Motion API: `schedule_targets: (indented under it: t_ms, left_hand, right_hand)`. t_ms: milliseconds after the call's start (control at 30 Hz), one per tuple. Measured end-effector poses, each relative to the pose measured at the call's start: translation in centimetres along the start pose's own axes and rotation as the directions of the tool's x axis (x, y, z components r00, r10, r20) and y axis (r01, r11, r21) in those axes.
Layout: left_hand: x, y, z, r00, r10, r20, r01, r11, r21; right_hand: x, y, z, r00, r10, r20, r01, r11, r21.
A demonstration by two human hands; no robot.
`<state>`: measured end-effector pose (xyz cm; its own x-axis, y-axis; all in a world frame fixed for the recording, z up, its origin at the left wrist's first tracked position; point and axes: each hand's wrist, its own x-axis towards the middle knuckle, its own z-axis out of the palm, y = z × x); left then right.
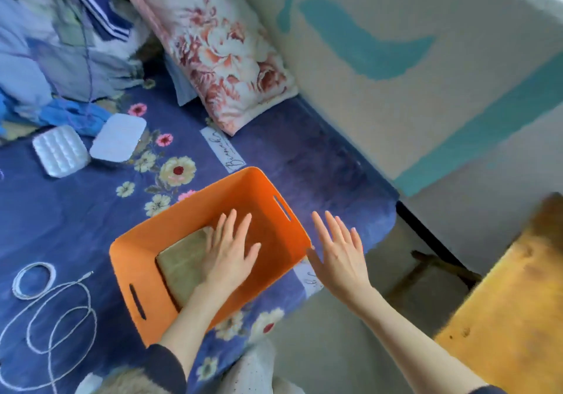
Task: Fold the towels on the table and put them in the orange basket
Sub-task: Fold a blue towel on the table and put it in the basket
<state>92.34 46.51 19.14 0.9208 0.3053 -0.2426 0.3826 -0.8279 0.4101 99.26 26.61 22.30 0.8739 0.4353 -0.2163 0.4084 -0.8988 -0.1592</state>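
The orange basket (pixel 268 192) stands on a blue flowered blanket at the bed's near edge. A folded olive-green towel (pixel 179 261) lies flat on its bottom, toward the left side. My left hand (pixel 230 252) is inside the basket, palm down with fingers spread, resting partly on the towel's right edge. My right hand (pixel 338 253) hovers open just outside the basket's right wall, fingers apart, its thumb close to the rim corner. It holds nothing.
A wooden table (pixel 511 311) sits at the right. On the blanket lie a white cable (pixel 54 311), a quilted white pouch (pixel 59 151) and a flat white pad (pixel 118 137). A floral pillow (pixel 225 55) and piled clothes (pixel 58 58) are behind.
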Motion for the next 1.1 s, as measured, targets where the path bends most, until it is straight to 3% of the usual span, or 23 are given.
schedule_targets:
  t_ms: [133,267,367,500,600,800,1000,1100]
  left_hand:
    - [-1.5,6.9,-0.8,0.975,0.223,0.011,-0.223,0.969,0.102]
    - [-4.5,13.4,-0.3,0.902,0.428,0.048,-0.43,0.891,0.144]
    - [-7.1,18.2,0.8,0.822,0.562,0.093,-0.569,0.808,0.152]
    - [-11.0,24.7,2.2,0.704,0.695,0.147,-0.705,0.708,0.027]
    - [-14.2,29.6,3.2,0.546,0.816,0.192,-0.83,0.558,-0.015]
    - [-21.1,36.7,5.5,0.129,0.949,0.288,-0.983,0.161,-0.092]
    - [-28.9,36.9,7.9,-0.251,0.887,0.388,-0.959,-0.172,-0.228]
    - [-33.4,35.3,8.4,-0.408,0.817,0.408,-0.903,-0.295,-0.313]
  right_hand:
    - [-6.3,4.8,-2.2,0.977,0.193,-0.092,-0.183,0.978,0.103]
    - [-14.3,8.7,-3.8,0.907,0.393,-0.152,-0.359,0.909,0.209]
    - [-20.4,11.4,-4.9,0.822,0.542,-0.174,-0.49,0.83,0.266]
    - [-29.0,14.1,-5.8,0.655,0.732,-0.189,-0.652,0.674,0.347]
    - [-35.1,15.0,-6.0,0.502,0.845,-0.182,-0.753,0.531,0.389]
    - [-45.6,12.6,-4.7,0.123,0.981,-0.151,-0.843,0.184,0.506]
    - [-52.6,4.5,-1.4,-0.24,0.968,-0.071,-0.824,-0.165,0.541]
    - [-55.3,-0.8,0.4,-0.401,0.916,-0.02,-0.778,-0.329,0.536]
